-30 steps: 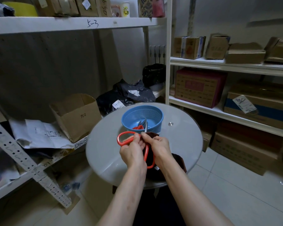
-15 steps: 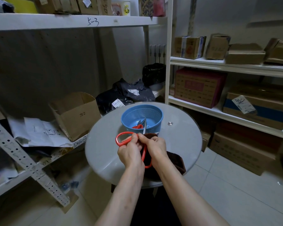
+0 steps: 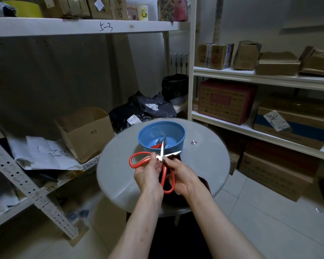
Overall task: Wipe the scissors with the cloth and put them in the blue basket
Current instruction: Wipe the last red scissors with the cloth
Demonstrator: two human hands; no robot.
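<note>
Blades now spread open, formerly closed: scissors (image 3: 164, 171), left hand (image 3: 148, 176) gripping one red handle, right hand (image 3: 183, 176) pinching pivot over dark cloth (image 3: 204, 183); held above counter (image 3: 120, 174), just before blue basket (image 3: 177, 130)

So the scissors (image 3: 160, 157) have shiny bare-metal blades and glossy red plastic handles. The basket (image 3: 143, 142) just behind them is blue plastic with fine mesh walls. The tabletop (image 3: 120, 169) under the basket looks like smooth frosted glass, and the cloth (image 3: 204, 182) is dark and matt.

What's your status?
Left hand, right hand both grip scissors, blades spread. Cloth under right hand. Basket just ahead, another pair inside. Nothing blocking.
</note>
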